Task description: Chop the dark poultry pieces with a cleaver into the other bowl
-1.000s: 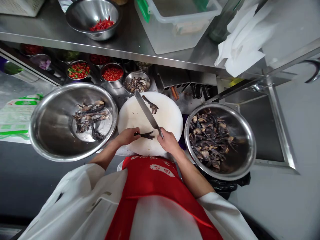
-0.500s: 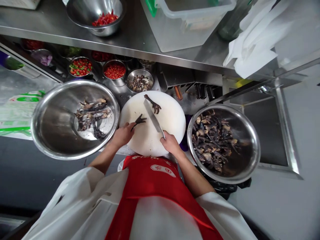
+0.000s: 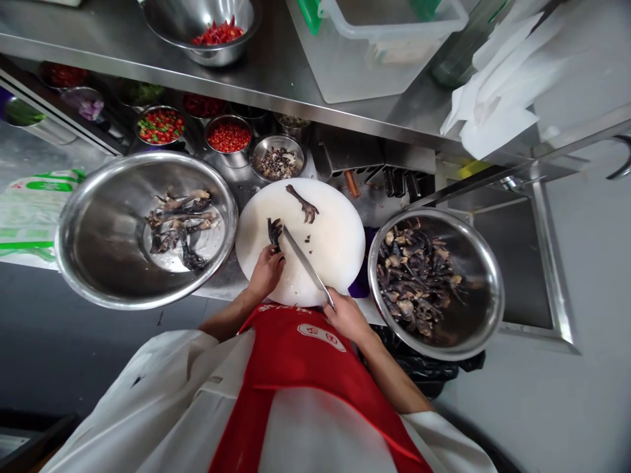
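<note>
My left hand (image 3: 267, 270) is closed around the lower end of a dark chicken foot (image 3: 275, 232), its toes pointing away from me over the round white cutting board (image 3: 340, 243). In my right hand (image 3: 346, 318) is the handle of a knife (image 3: 308, 266); the blade slants up and left, its tip beside the held foot. A second chicken foot (image 3: 302, 203) lies at the board's far side. Small dark bits (image 3: 308, 240) are scattered near the board's middle.
A large steel bowl (image 3: 93, 263) with several chicken feet stands left, and a fuller steel bowl (image 3: 495, 282) right. Behind are small bowls of chopped chillies (image 3: 229, 138) and a knife rack (image 3: 352, 154), beneath a steel shelf (image 3: 276, 82). A sink (image 3: 522, 256) lies at right.
My left hand has moved right and inward with the chicken foot, whose toes now point away. The knife has shifted slightly down toward me. Small dark bits now lie on the board.
</note>
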`<state>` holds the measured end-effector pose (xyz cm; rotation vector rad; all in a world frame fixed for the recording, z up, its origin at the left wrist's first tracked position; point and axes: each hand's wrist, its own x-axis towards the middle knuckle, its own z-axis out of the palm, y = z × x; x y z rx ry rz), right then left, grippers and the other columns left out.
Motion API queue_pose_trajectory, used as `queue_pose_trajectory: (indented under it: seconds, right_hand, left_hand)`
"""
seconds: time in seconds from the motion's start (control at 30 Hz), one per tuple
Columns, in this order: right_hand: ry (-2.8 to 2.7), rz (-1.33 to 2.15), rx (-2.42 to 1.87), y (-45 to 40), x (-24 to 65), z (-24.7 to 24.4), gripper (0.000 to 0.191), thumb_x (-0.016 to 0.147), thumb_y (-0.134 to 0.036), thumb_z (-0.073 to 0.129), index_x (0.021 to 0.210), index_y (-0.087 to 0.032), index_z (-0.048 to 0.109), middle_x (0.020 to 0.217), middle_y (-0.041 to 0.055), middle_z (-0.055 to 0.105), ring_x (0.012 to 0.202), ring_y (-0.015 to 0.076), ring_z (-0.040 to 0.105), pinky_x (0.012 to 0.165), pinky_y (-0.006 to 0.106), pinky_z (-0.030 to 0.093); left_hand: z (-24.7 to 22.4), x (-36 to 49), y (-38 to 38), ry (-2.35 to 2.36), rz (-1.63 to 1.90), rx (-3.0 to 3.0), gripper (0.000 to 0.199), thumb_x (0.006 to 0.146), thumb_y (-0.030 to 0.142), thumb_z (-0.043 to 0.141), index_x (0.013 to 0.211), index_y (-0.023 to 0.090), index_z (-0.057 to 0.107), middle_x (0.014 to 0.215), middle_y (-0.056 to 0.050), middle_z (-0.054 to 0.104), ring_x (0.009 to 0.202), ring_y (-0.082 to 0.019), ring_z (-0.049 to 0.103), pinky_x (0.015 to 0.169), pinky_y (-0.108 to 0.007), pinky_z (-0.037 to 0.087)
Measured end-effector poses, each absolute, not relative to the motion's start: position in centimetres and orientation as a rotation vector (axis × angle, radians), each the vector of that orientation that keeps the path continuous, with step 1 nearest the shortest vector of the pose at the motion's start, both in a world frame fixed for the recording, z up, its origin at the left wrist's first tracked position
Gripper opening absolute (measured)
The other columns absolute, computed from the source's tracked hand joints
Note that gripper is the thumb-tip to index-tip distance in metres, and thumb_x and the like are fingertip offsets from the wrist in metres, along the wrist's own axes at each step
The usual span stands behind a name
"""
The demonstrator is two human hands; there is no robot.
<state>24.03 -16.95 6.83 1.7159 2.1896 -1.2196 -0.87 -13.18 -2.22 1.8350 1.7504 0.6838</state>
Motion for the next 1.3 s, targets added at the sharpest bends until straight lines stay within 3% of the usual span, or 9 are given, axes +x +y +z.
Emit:
queue_pose_trajectory:
  seconds: [0.23, 0.47, 0.73, 0.97, 1.17, 1.3]
  right_hand:
    - [2.39, -1.16, 1.842, -17.0, 22.7, 8.1, 0.044, 0.093, -0.027, 0.038, 0.136, -0.02, 0.044, 0.107, 0.0081, 0.069, 0.097, 0.0219, 0.064, 0.087, 0.031, 0.045]
    - [2.146, -1.013, 1.72, -16.2, 21.6, 7.7, 0.034, 0.089, -0.02, 0.04, 0.12, -0.017, 0.054, 0.094, 0.0101, 0.07, 0.087, 0.0237, 0.066, 0.076, 0.029, 0.042]
    - [2.343, -1.085, 1.875, -17.4, 21.8, 8.7, 0.041, 0.093, -0.027, 0.037, 0.132, -0.019, 0.045, 0.104, 0.0085, 0.069, 0.096, 0.0225, 0.064, 0.084, 0.03, 0.044]
    - [2.079, -1.06, 1.743, -16.4, 21.6, 7.3, 0.028, 0.088, -0.02, 0.04, 0.113, -0.018, 0.055, 0.092, 0.0098, 0.07, 0.087, 0.0236, 0.066, 0.074, 0.029, 0.041]
    - [2.11, -1.194, 1.801, -16.4, 22.5, 8.6, 0.031, 0.088, -0.02, 0.041, 0.117, -0.02, 0.053, 0.1, 0.008, 0.07, 0.092, 0.0219, 0.065, 0.077, 0.027, 0.041]
    - [2.086, -1.37, 1.85, -16.6, 23.3, 7.3, 0.026, 0.087, -0.022, 0.044, 0.11, -0.021, 0.056, 0.095, 0.0063, 0.071, 0.09, 0.0214, 0.065, 0.077, 0.027, 0.043]
  left_hand:
    - [-2.1, -0.7, -13.0, 1.727, 0.659, 1.827, 0.026, 0.093, 0.027, 0.044, 0.107, 0.016, 0.063, 0.129, -0.014, 0.048, 0.116, -0.024, 0.05, 0.106, -0.042, 0.04]
    - [-2.4, -0.4, -13.0, 1.708, 0.753, 1.822, 0.022, 0.09, 0.025, 0.049, 0.104, 0.014, 0.063, 0.126, -0.014, 0.049, 0.114, -0.023, 0.051, 0.105, -0.04, 0.041]
    - [-2.7, -0.1, -13.1, 1.72, 0.796, 1.752, 0.019, 0.089, 0.022, 0.051, 0.103, 0.014, 0.061, 0.126, -0.013, 0.046, 0.103, -0.019, 0.055, 0.104, -0.037, 0.042]
    - [-2.7, -0.2, -13.1, 1.726, 0.778, 1.723, 0.022, 0.09, 0.024, 0.049, 0.107, 0.015, 0.06, 0.128, -0.014, 0.044, 0.104, -0.019, 0.057, 0.103, -0.037, 0.043]
    - [-2.4, -0.3, -13.0, 1.766, 0.781, 1.666, 0.019, 0.087, 0.023, 0.052, 0.103, 0.016, 0.06, 0.126, -0.014, 0.045, 0.117, -0.022, 0.051, 0.104, -0.039, 0.043]
    - [-1.8, -0.8, -12.1, 1.859, 0.723, 1.638, 0.017, 0.083, 0.024, 0.057, 0.098, 0.015, 0.059, 0.12, -0.016, 0.047, 0.112, -0.024, 0.053, 0.102, -0.039, 0.045]
